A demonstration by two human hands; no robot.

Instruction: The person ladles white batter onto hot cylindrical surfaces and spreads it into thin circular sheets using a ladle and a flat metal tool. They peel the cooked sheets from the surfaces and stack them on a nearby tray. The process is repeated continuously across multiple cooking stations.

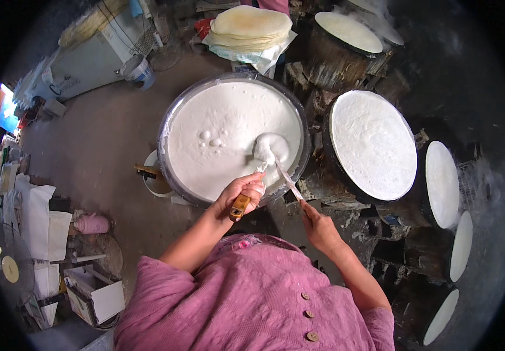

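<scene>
In front of me stands a large round tub (163, 164) of thick white batter (221, 105) with bubbles on its surface. My left hand (244, 191) grips the brown wooden handle (239, 207) of a tool above the tub's near rim; its working end is mostly hidden behind my fingers. The long, batter-smeared handle of a ladle (290, 180) is held in my right hand (321, 227). White batter coats the ladle's head (272, 148), over the right part of the tub. Whether the two tools touch, I cannot tell.
Several round griddles (373, 145) topped with white sheets line the right side, some steaming. Beyond the tub is a stack of thin round flatbreads (251, 26). A bucket (150, 188) with a brush stands left; a pink thermos (92, 223) and fan (9, 267) lie farther left.
</scene>
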